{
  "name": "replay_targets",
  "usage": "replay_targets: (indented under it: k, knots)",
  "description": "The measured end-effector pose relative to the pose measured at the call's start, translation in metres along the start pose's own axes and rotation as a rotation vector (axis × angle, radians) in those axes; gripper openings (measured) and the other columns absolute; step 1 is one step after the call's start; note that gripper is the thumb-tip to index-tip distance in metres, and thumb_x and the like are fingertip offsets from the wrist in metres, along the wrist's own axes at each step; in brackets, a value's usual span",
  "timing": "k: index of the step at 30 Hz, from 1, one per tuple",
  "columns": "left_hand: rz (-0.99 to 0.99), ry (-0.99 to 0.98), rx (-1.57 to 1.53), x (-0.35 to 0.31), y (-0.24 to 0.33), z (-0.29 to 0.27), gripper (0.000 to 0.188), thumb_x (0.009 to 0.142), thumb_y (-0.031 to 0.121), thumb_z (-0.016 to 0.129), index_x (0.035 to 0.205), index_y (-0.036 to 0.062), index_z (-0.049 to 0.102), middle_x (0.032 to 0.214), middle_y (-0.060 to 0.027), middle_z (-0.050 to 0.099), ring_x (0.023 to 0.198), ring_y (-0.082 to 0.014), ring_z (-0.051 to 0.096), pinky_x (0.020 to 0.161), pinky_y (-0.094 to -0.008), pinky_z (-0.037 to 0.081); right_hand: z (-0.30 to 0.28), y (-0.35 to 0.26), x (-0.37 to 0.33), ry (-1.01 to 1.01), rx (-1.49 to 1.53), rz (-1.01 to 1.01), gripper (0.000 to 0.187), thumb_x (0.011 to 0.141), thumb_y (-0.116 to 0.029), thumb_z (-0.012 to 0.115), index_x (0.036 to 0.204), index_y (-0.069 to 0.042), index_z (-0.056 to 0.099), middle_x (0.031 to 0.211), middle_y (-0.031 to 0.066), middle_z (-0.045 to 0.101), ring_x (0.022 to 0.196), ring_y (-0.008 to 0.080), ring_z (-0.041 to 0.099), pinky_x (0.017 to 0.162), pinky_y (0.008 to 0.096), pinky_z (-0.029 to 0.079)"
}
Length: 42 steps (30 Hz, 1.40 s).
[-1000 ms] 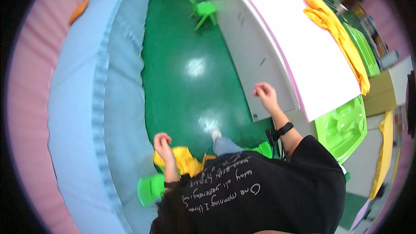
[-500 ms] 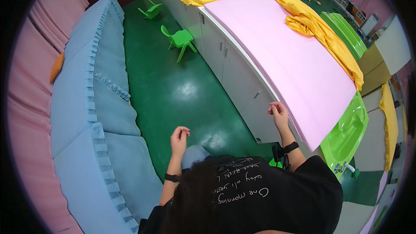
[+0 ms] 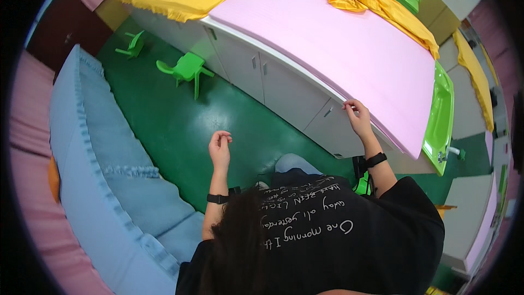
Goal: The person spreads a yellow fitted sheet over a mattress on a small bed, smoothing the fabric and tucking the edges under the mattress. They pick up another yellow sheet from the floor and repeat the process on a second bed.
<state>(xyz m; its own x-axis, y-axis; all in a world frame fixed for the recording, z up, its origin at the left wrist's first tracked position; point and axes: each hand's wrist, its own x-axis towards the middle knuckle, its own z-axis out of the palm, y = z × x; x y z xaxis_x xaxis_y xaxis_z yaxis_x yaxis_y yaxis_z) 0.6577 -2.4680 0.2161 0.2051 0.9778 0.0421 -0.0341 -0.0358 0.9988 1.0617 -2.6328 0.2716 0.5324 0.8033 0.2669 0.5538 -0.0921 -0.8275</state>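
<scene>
Along the left, blue covers [image 3: 131,188]; then a green chair [image 3: 189,67]. Left hand [image 3: 220,152] above green floor [image 3: 164,123] — loosely half-spread. Right hand [image 3: 358,117] at near edge of pink mat [image 3: 338,43] atop white cabinets [image 3: 292,93] — fingers bent; pinch or contact cannot be told. Far right: green basin [image 3: 442,106].

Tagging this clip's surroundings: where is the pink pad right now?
In the head view, the pink pad lies upper right of centre atop the white cabinets, bordered by yellow cloth, its near edge beside the right hand.
</scene>
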Motion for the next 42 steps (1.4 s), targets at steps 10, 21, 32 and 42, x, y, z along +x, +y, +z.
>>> replay_targets:
  k: [10, 21, 32, 42]
  knots:
    - [0.042, -0.371, 0.049, 0.214, 0.007, 0.102, 0.012, 0.086, 0.002, 0.045, 0.083, 0.0038, 0.056, 0.073, -0.0006, 0.056, 0.068, -0.0078, 0.052, 0.062, -0.0205, 0.040, -0.001, 0.078, 0.091, 0.363, -0.521, 0.153, 0.032, 0.075, -0.016, 0.062, 0.104, -0.004, 0.056, 0.104, 0.0137, 0.055, 0.101, 0.0305, 0.048, 0.087, 0.0372, 0.039]
    - [0.385, -1.071, 0.477, 0.449, 0.055, 0.378, 0.014, 0.079, 0.005, 0.047, 0.081, 0.0028, 0.061, 0.072, -0.0062, 0.061, 0.067, -0.0127, 0.056, 0.064, -0.0267, 0.045, 0.012, 0.066, 0.137, 0.205, -0.846, 0.338, 0.055, 0.075, -0.030, 0.059, 0.124, -0.008, 0.045, 0.133, 0.0118, 0.038, 0.123, 0.0286, 0.033, 0.090, 0.0432, 0.031]
    - [0.692, -0.931, 0.886, 0.545, -0.020, 0.645, 0.029, 0.081, 0.026, 0.052, 0.103, 0.0137, 0.066, 0.134, -0.0168, 0.040, 0.126, -0.0282, 0.033, 0.103, -0.0411, 0.029, 0.012, 0.052, 0.150, 0.207, -0.817, 0.404, 0.048, 0.076, -0.027, 0.056, 0.120, -0.010, 0.048, 0.130, 0.0108, 0.041, 0.122, 0.0280, 0.035, 0.090, 0.0397, 0.033]
    - [0.681, -0.793, 0.701, 0.568, -0.012, 0.633, 0.025, 0.084, 0.021, 0.051, 0.089, -0.0020, 0.059, 0.087, -0.0203, 0.060, 0.081, -0.0391, 0.056, 0.073, -0.0428, 0.044, 0.014, 0.052, 0.152, 0.249, -0.852, 0.424, 0.045, 0.076, -0.027, 0.055, 0.118, -0.010, 0.050, 0.129, 0.0092, 0.043, 0.120, 0.0262, 0.037, 0.089, 0.0384, 0.033]
